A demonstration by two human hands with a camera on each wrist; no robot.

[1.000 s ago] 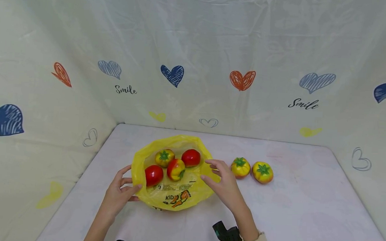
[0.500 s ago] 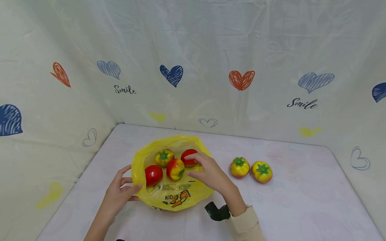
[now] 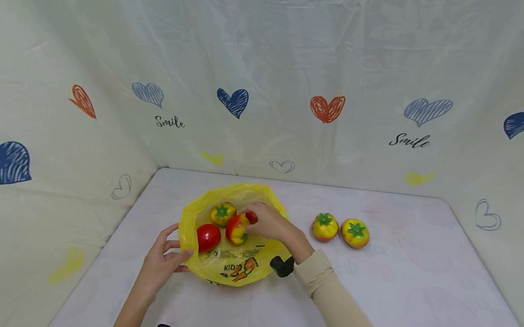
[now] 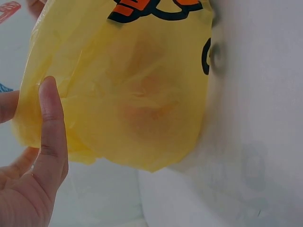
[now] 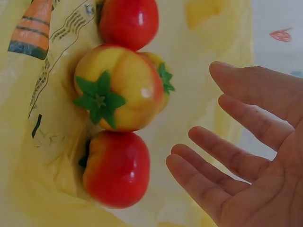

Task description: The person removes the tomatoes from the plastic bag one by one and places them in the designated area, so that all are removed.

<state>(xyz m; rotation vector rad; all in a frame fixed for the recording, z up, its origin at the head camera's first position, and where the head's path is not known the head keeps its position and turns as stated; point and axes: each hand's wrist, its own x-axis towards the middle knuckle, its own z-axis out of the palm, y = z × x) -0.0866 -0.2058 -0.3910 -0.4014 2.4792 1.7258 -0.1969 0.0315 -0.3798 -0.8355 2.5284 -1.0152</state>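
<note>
A yellow plastic bag [image 3: 251,253] lies with its mouth toward me, several glossy fruits inside. My left hand [image 3: 161,261] pinches the bag's left rim; in the left wrist view that hand [image 4: 40,175] has the yellow film between its digits. My right hand [image 3: 265,223] is inside the bag, over the middle red-and-yellow fruit [image 3: 235,229], and partly covers a red fruit [image 3: 252,217]. In the right wrist view my right hand's fingers are spread and apart from the fruit with a green star-shaped calyx [image 5: 132,82]. Another red fruit [image 3: 208,238] and a yellow one [image 3: 222,213] sit further left.
Two yellow-orange fruits [image 3: 325,228] with green calyxes stand on the white table [image 3: 415,277], right of the bag. A pale curtain [image 3: 275,66] printed with hearts hangs behind and at the sides. A black device [image 3: 281,266] is on my right wrist.
My right hand has moved left from the bag's right rim into the bag, over the middle fruit. My left hand and the bag have stayed in place.
</note>
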